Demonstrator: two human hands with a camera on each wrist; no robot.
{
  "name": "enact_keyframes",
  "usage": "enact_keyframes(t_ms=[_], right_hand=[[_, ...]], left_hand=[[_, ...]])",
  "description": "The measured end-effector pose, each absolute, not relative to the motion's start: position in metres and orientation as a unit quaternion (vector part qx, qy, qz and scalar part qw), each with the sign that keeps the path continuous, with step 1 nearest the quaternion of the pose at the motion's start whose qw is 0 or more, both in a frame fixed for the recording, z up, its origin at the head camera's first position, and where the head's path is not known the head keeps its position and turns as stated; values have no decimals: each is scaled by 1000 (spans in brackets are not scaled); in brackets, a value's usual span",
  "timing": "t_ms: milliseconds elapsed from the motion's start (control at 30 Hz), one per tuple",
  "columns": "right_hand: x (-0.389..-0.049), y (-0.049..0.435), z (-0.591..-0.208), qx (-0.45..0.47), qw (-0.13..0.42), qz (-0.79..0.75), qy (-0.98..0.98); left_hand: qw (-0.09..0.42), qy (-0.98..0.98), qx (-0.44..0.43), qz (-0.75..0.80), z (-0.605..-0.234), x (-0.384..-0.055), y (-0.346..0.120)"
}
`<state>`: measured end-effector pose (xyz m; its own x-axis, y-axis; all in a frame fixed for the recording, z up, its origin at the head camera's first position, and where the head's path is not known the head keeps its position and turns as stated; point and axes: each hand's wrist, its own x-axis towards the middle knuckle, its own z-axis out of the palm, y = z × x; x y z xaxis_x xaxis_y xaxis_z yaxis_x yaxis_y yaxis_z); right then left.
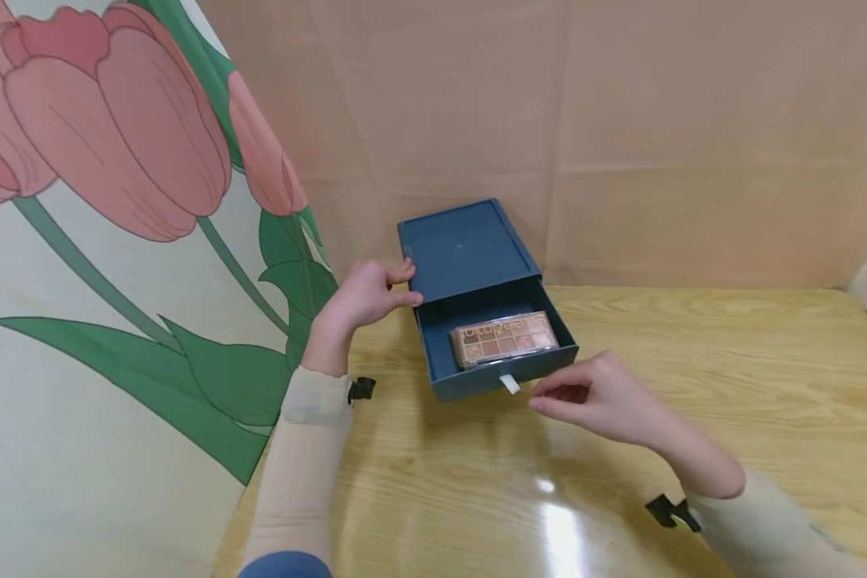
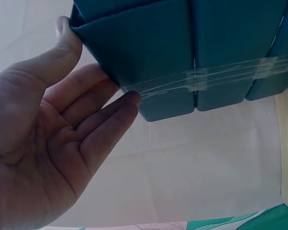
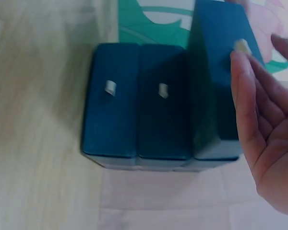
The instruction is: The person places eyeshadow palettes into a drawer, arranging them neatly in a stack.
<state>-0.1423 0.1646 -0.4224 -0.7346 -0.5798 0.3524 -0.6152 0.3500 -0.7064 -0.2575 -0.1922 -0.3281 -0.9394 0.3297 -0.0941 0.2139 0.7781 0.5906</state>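
A dark blue drawer unit point(image 1: 470, 249) stands against the backdrop. Its top drawer point(image 1: 451, 391) is pulled out toward me, and an eyeshadow palette point(image 1: 506, 341) with a clear lid lies inside. My left hand point(image 1: 364, 297) touches the unit's left side near the front edge of the top. In the left wrist view its fingers are extended, with the thumb at the unit's edge. A small white pull tab point(image 1: 510, 384) sticks out of the drawer front. Beside this tab is my right hand point(image 1: 607, 397), thumb and fingers apart with nothing between them.
Two closed drawers point(image 3: 113, 120) with white tabs show beneath the pulled-out one in the right wrist view. Clear tape point(image 2: 221, 76) runs across the unit's side. The wooden table point(image 1: 694, 361) meets a beige cloth backdrop; a tulip-print cloth point(image 1: 152, 265) hangs at left.
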Motion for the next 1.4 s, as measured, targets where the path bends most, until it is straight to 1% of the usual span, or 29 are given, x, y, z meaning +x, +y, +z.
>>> enact_keyframes(t_ms=[100, 200, 533, 800, 1200, 1400], right_hand=[[-142, 157, -429, 329, -15, 437, -837], [-143, 149, -433, 311, -21, 444, -840], [-147, 134, -435, 307, 13, 474, -825], [-153, 127, -431, 285, -4, 471, -835], [-190, 108, -433, 214, 21, 454, -865], [-209, 99, -434, 207, 47, 466, -859]], left_hand=[[93, 939, 148, 297, -330, -258, -193], [90, 938, 150, 298, -331, -258, -194], [92, 938, 143, 302, -330, -259, -195], [91, 940, 140, 297, -327, -259, -196], [90, 941, 155, 287, -330, -259, -198], [92, 940, 159, 288, -330, -259, -196]])
